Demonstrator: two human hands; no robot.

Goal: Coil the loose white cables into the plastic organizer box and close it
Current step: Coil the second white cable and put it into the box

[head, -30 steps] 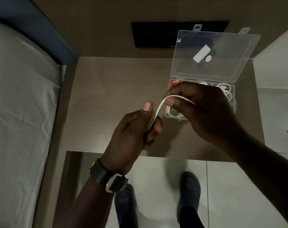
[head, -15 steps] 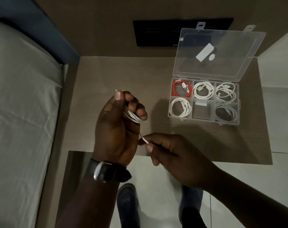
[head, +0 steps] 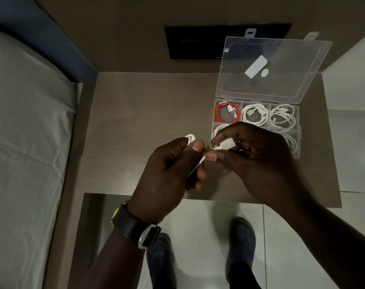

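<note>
The left hand (head: 169, 167) grips a coiled white cable (head: 191, 138); the right hand (head: 258, 161) pinches its plug end, just beside. Beyond the right hand on the worktop (head: 140, 113), the organizer box (head: 257, 126) stands open, holding a red cable (head: 227, 113) and white coils; its nearer compartments are partly hidden.
</note>
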